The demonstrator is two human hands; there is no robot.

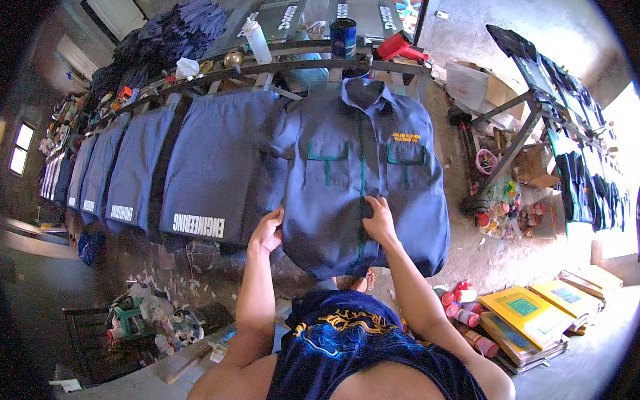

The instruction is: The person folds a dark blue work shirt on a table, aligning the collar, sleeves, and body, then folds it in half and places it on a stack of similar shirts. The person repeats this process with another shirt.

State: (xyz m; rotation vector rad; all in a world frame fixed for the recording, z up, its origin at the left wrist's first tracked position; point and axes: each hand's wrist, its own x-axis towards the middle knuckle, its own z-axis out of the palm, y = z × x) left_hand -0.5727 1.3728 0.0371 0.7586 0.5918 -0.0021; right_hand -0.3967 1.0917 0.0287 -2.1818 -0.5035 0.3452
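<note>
A dark blue short-sleeved work shirt is spread in front of me, collar away from me. It has green trim on the placket and on two flap pockets, and yellow lettering above one pocket. At its left lower edge, my left hand grips the cloth with curled fingers. My right hand has thumb and fingers on the placket, pinching the fabric there. Left of the shirt, a dark blue garment with white lettering near its lower edge lies over a board. What supports the shirt is mostly hidden under it.
More lettered garments line the rack leftward. A blue can, squeeze bottle and red heat gun sit on the back rail. Yellow-framed printing screens and jars lie at right, near another rack.
</note>
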